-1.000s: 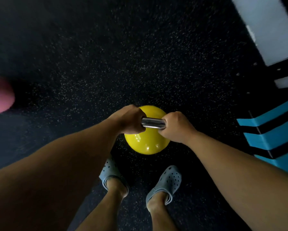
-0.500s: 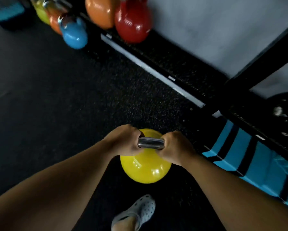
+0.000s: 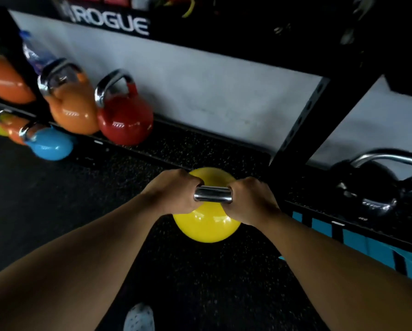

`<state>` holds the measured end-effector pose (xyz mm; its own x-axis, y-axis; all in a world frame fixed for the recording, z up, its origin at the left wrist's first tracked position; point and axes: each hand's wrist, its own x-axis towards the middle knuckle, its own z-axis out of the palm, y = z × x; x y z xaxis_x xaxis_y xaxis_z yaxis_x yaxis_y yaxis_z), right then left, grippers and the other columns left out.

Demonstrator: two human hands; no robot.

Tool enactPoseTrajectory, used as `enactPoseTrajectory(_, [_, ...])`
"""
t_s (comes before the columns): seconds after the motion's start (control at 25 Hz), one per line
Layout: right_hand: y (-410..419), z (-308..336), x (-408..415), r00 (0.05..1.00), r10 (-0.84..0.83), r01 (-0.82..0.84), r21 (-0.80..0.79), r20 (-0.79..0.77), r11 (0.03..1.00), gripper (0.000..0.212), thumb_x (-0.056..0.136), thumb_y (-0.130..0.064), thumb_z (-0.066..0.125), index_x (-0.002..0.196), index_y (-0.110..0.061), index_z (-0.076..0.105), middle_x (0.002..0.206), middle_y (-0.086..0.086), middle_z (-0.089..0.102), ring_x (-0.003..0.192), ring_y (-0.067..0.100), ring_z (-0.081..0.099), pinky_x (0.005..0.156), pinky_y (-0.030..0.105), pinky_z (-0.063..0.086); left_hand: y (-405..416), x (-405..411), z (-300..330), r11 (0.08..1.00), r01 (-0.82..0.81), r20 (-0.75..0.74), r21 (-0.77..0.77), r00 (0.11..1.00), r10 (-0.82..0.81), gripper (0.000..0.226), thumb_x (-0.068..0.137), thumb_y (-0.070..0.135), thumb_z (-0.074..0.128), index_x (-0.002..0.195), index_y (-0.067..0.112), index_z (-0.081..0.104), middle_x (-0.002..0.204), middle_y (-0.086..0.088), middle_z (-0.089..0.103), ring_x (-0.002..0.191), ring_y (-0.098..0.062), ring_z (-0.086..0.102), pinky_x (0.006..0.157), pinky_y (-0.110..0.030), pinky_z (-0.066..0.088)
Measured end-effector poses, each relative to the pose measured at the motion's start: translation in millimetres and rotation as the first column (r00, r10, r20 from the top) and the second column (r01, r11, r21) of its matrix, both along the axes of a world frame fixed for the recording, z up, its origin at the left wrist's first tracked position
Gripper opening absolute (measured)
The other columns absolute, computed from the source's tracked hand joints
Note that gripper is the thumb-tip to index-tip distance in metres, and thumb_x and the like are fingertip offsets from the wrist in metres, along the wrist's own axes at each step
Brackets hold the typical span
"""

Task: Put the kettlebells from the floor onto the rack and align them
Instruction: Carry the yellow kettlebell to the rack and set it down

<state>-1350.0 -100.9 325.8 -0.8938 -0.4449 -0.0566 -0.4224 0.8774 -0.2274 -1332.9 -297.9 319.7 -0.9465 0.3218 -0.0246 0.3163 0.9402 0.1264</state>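
Observation:
A yellow kettlebell (image 3: 207,225) with a chrome handle hangs in the air at the centre of the head view. My left hand (image 3: 174,191) and my right hand (image 3: 250,199) each grip one end of that handle. It is just in front of the black rack shelf (image 3: 188,144). On that shelf stand an orange kettlebell (image 3: 72,108) and a red kettlebell (image 3: 125,120), side by side at the left. A black kettlebell (image 3: 369,187) sits on the shelf section to the right.
A black perforated rack upright (image 3: 302,120) stands between the two shelf sections. A blue kettlebell (image 3: 49,144) and more orange and yellow ones lie at the far left. Blue striped boxes (image 3: 367,247) sit under the right shelf. My grey clog (image 3: 139,317) is on the dark rubber floor.
The view has swung up from the floor to the rack. I have carried the yellow kettlebell closer to the shelf, still held by both hands.

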Motion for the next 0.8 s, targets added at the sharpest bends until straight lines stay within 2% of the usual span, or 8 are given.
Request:
enactPoseTrajectory(0.2, [1.4,13.5,-69.1,0.989,-0.143,0.143,-0.004,-0.044,0.99,0.024,0.076,-0.03,0.061,0.093,-0.016,0.07,0.095,0.015,0.072,0.092,0.042,0.066,0.073,0.039,0.053,3.6,-88.5,10.4,0.997,0.078,-0.066,-0.013,0.995,-0.079,0.022,0.08,0.04,0.056,0.088,0.021,0.064,0.085,-0.009,0.071,0.081,-0.039,0.067,0.06,-0.035,0.048])
enactPoseTrajectory(0.32, [0.7,12.6,-99.7,0.974,-0.215,0.213,-0.034,-0.069,0.977,0.024,0.075,-0.026,0.062,0.095,-0.015,0.07,0.096,0.017,0.072,0.092,0.042,0.066,0.072,0.04,0.053,6.6,-134.2,13.6,0.989,0.141,-0.069,-0.045,0.987,-0.143,0.027,0.082,0.043,0.054,0.096,0.023,0.064,0.095,-0.01,0.071,0.09,-0.039,0.067,0.066,-0.036,0.049])
enactPoseTrajectory(0.52, [3.1,-3.9,-134.7,0.941,-0.333,0.328,-0.08,-0.055,0.941,0.022,0.076,-0.024,0.064,0.094,-0.013,0.07,0.094,0.018,0.072,0.092,0.041,0.067,0.071,0.04,0.054,16.5,-188.2,0.8,0.975,0.219,-0.048,-0.045,0.974,-0.221,0.024,0.083,0.038,0.055,0.1,0.022,0.065,0.099,-0.011,0.071,0.094,-0.04,0.066,0.065,-0.036,0.048])
enactPoseTrajectory(0.72, [0.8,-14.3,-169.6,0.936,-0.353,0.351,-0.128,0.01,0.927,0.032,0.077,-0.024,0.067,0.107,-0.015,0.072,0.098,0.016,0.073,0.094,0.035,0.069,0.074,0.034,0.054,15.5,-218.1,-13.4,0.989,0.131,-0.031,0.068,0.991,-0.129,0.031,0.081,0.037,0.058,0.109,0.027,0.065,0.1,-0.014,0.071,0.094,-0.04,0.067,0.068,-0.037,0.051])
enactPoseTrajectory(0.8, [0.9,-10.4,-183.4,0.927,-0.371,0.375,-0.138,0.053,0.917,0.031,0.077,-0.02,0.068,0.107,-0.014,0.072,0.098,0.017,0.073,0.093,0.034,0.069,0.075,0.035,0.055,16.1,-230.7,-14.3,0.987,0.096,0.02,0.129,0.995,-0.099,0.031,0.078,0.034,0.059,0.108,0.027,0.065,0.099,-0.014,0.071,0.093,-0.039,0.067,0.067,-0.036,0.051])
